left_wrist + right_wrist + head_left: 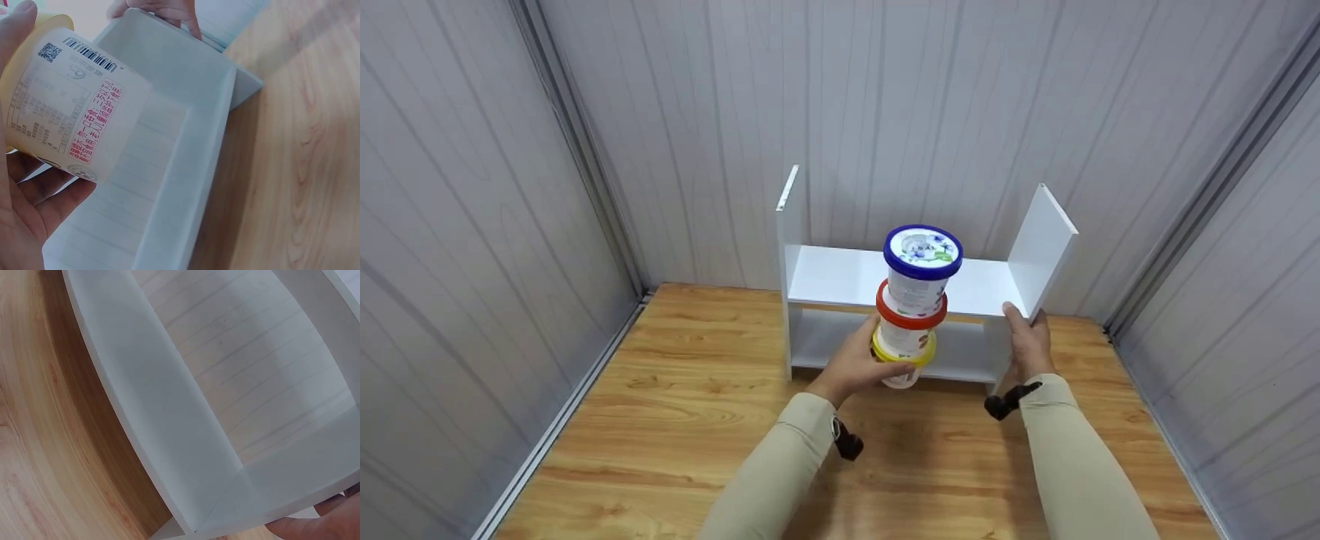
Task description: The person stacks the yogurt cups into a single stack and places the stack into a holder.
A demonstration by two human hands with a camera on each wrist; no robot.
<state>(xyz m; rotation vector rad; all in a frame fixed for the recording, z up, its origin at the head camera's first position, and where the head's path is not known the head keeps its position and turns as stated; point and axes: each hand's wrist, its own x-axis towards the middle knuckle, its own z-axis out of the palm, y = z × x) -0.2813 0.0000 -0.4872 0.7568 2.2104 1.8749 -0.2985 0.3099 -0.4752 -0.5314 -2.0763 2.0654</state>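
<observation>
My left hand (851, 366) holds a stack of three white tubs in front of the shelf, gripping the lowest, a yellow-lidded tub (903, 377). On it stands a red-lidded tub (901, 339), topped by a blue-lidded tub (922, 253) with flowers printed on its lid. Up close in the left wrist view, the lowest tub (62, 107) shows a barcode and red print, with the thumb and fingers around it. My right hand (1030, 345) grips the right side panel of a white two-tier shelf (840, 274), thumb at the inner front edge, fingers outside.
The shelf stands on a wood-grain surface (682, 420) near the back wall (720, 135). Its side panels rise above the upper board. Light panel walls close in the left (472, 225) and right (1245, 300) sides.
</observation>
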